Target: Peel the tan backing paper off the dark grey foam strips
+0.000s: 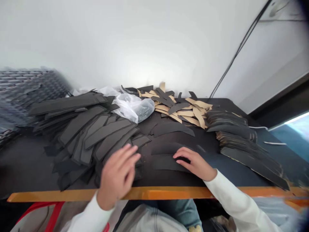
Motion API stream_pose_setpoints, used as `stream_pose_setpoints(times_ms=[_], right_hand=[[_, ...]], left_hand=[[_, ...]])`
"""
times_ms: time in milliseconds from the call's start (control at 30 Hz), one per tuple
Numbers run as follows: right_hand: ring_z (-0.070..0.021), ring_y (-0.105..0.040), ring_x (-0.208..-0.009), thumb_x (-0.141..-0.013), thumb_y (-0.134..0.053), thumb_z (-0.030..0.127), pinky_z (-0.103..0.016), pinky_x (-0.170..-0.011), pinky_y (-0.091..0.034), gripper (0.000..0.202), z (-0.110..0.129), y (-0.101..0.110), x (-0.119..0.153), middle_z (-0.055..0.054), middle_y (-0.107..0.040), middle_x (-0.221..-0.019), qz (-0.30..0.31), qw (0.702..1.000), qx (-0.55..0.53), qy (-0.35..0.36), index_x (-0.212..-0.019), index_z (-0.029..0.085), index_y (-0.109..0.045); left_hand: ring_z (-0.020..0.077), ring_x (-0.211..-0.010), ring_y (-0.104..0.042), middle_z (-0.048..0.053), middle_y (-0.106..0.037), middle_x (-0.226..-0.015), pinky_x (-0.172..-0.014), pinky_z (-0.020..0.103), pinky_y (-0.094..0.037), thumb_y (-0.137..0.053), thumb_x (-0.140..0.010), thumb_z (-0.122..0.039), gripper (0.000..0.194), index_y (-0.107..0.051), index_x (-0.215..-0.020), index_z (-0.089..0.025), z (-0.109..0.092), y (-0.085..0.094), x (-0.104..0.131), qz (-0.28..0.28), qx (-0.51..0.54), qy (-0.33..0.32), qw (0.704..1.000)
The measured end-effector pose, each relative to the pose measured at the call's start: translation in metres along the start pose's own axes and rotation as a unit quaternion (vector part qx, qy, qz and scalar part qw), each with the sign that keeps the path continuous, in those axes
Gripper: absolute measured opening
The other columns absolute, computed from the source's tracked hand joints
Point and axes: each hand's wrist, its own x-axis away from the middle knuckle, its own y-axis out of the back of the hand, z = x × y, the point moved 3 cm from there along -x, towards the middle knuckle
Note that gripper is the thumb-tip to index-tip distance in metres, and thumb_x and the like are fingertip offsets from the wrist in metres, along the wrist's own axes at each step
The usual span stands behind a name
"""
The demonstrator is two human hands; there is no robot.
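My left hand [118,175] hovers at the near right edge of a spread heap of dark grey flat pieces [96,129]. Its fingers are stretched out and slightly blurred, with nothing in them. My right hand [194,161] is over a curved black strip [163,162] lying on the dark table. Its thumb and fingers curl towards each other on this strip, and the palm side is hidden. Just behind lies a second curved black strip [166,148]. Farther back is a wider curved black piece [173,129].
A crumpled clear plastic bag [135,106] lies behind the heap. Beside it are loose tan and black strips [183,109]. Fanned stacks of black curved pieces [246,145] stand at right. At far left is a grey ridged stack [29,93]. An orange-brown edge [169,193] borders the table.
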Motion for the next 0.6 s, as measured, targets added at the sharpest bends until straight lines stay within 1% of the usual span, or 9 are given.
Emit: stream_pose_setpoints(times_ms=[67, 133, 167, 233, 300, 367, 467, 533, 600], right_hand=[[-0.0182, -0.065, -0.096, -0.095, -0.054, 0.026, -0.035, -0.088, -0.053, 0.014, 0.005, -0.008, 0.002, -0.006, -0.069, -0.102, 0.004, 0.998, 0.057, 0.011, -0.101, 0.024, -0.067], [-0.0196, -0.063, -0.100, -0.093, -0.057, 0.025, -0.037, -0.090, -0.050, 0.014, 0.010, -0.012, 0.003, -0.006, -0.069, -0.105, 0.001, 0.992, 0.123, 0.023, -0.100, 0.024, -0.069], [-0.0200, -0.063, -0.101, -0.093, -0.058, 0.025, -0.038, -0.091, -0.049, 0.013, 0.011, -0.010, 0.002, -0.005, -0.069, -0.106, -0.004, 0.988, 0.150, 0.028, -0.099, 0.025, -0.069], [-0.0195, -0.063, -0.100, -0.092, -0.060, 0.027, -0.036, -0.091, -0.047, 0.013, 0.008, 0.001, 0.001, -0.004, -0.070, -0.106, -0.021, 0.981, 0.191, 0.031, -0.099, 0.025, -0.070], [-0.0174, -0.064, -0.095, -0.092, -0.059, 0.028, -0.032, -0.089, -0.046, 0.013, -0.006, 0.024, -0.001, -0.002, -0.073, -0.100, -0.058, 0.965, 0.257, 0.008, -0.098, 0.026, -0.071], [-0.0171, -0.064, -0.091, -0.092, -0.058, 0.026, -0.030, -0.086, -0.045, 0.015, -0.030, 0.055, -0.001, -0.001, -0.074, -0.094, -0.110, 0.930, 0.348, -0.045, -0.096, 0.026, -0.072], [-0.0257, -0.061, -0.092, -0.086, -0.060, 0.019, -0.038, -0.082, -0.042, 0.018, -0.071, 0.098, 0.003, -0.010, -0.072, -0.098, -0.179, 0.879, 0.423, -0.125, -0.099, 0.018, -0.072], [-0.0301, -0.058, -0.094, -0.082, -0.062, 0.017, -0.041, -0.080, -0.039, 0.022, -0.095, 0.115, 0.006, -0.015, -0.069, -0.102, -0.200, 0.855, 0.451, -0.156, -0.101, 0.014, -0.072], [-0.0306, -0.056, -0.094, -0.079, -0.064, 0.016, -0.041, -0.080, -0.037, 0.022, -0.112, 0.123, 0.007, -0.015, -0.068, -0.102, -0.200, 0.842, 0.472, -0.169, -0.099, 0.014, -0.072]], left_hand=[[0.0246, -0.136, -0.048, 0.005, -0.057, -0.142, -0.109, 0.042, -0.046, -0.050, -0.093, -0.019, 0.038, -0.059, -0.130, -0.022, -0.031, -0.029, 0.005, 0.093, 0.042, -0.039, 0.994], [0.0245, -0.138, -0.045, 0.006, -0.048, -0.150, -0.109, 0.039, -0.046, -0.049, -0.096, -0.033, 0.047, -0.048, -0.141, -0.018, -0.053, -0.056, 0.013, 0.179, 0.062, -0.083, 0.978], [0.0240, -0.139, -0.044, 0.007, -0.045, -0.152, -0.110, 0.038, -0.046, -0.048, -0.097, -0.040, 0.053, -0.043, -0.145, -0.017, -0.060, -0.066, 0.016, 0.207, 0.069, -0.102, 0.971], [0.0226, -0.140, -0.043, 0.007, -0.043, -0.153, -0.110, 0.037, -0.045, -0.046, -0.098, -0.046, 0.059, -0.038, -0.148, -0.016, -0.065, -0.079, 0.022, 0.237, 0.076, -0.127, 0.960], [0.0213, -0.140, -0.043, 0.006, -0.042, -0.154, -0.110, 0.036, -0.045, -0.045, -0.099, -0.046, 0.058, -0.036, -0.149, -0.017, -0.064, -0.085, 0.025, 0.245, 0.077, -0.136, 0.957], [0.0210, -0.139, -0.044, 0.005, -0.041, -0.154, -0.109, 0.036, -0.046, -0.044, -0.099, -0.045, 0.058, -0.035, -0.150, -0.018, -0.062, -0.086, 0.026, 0.248, 0.072, -0.138, 0.956], [0.0213, -0.138, -0.045, 0.005, -0.042, -0.154, -0.108, 0.036, -0.047, -0.046, -0.099, -0.044, 0.059, -0.033, -0.151, -0.019, -0.061, -0.084, 0.025, 0.241, 0.068, -0.135, 0.959], [0.0216, -0.138, -0.045, 0.004, -0.042, -0.154, -0.108, 0.037, -0.047, -0.047, -0.098, -0.042, 0.060, -0.032, -0.151, -0.020, -0.062, -0.083, 0.024, 0.238, 0.078, -0.128, 0.960], [0.0216, -0.138, -0.045, 0.004, -0.043, -0.153, -0.109, 0.037, -0.046, -0.048, -0.098, -0.041, 0.060, -0.030, -0.152, -0.022, -0.062, -0.083, 0.023, 0.240, 0.091, -0.122, 0.959]])
